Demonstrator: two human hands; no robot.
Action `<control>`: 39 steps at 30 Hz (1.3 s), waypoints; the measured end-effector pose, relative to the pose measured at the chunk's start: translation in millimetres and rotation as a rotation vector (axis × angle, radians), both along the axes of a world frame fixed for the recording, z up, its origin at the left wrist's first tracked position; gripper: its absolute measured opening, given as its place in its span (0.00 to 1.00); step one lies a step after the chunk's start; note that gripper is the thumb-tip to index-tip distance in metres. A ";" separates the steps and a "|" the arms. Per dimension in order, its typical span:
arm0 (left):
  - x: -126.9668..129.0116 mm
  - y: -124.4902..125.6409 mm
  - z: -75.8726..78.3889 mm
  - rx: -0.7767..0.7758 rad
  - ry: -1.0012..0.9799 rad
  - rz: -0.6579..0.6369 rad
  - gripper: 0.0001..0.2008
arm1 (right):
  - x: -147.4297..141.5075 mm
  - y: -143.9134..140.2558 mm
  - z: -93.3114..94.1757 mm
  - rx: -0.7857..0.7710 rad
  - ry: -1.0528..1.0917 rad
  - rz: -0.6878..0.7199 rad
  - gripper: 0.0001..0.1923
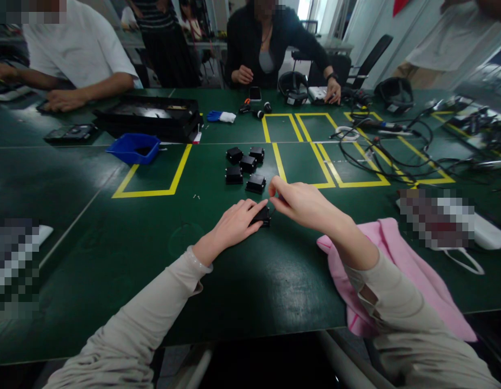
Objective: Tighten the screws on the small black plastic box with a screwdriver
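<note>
My left hand (238, 220) holds a small black box (261, 216) against the green table, with the fingers over its top and the thumb along its near side. Part of the box is hidden under those fingers. Just to the box's right, my right hand (296, 201) is closed in a pinch at its right end. Something thin and dark seems to stick out below the fingertips, too small to name. Beyond my hands, several similar black boxes (248, 162) stand in a loose group, the nearest box (256, 183) close to my fingers.
A blue scoop-shaped bin (134, 148) sits at the left before a long black case (153, 116). Pink cloth (392, 270) lies under my right forearm. Cables (396, 146) sprawl at the right. Yellow tape (179, 167) marks the green table (234, 292). Co-workers are across it.
</note>
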State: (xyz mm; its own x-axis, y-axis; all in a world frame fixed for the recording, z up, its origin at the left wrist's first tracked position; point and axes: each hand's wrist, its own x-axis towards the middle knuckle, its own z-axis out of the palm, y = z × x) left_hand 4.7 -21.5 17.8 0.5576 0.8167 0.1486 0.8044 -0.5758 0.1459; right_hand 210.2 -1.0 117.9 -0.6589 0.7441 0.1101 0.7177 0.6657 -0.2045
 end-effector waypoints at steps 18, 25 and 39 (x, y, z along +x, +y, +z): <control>-0.3 -0.4 -1.5 0.005 -0.008 0.003 0.27 | -0.4 0.1 0.9 -0.001 -0.030 -0.035 0.12; -0.4 -1.2 -0.3 0.004 0.005 0.004 0.28 | 3.6 1.2 0.9 -0.011 -0.021 0.007 0.09; 1.2 -1.5 -2.6 0.019 0.030 0.009 0.26 | 0.8 3.3 -0.2 0.038 -0.051 -0.029 0.10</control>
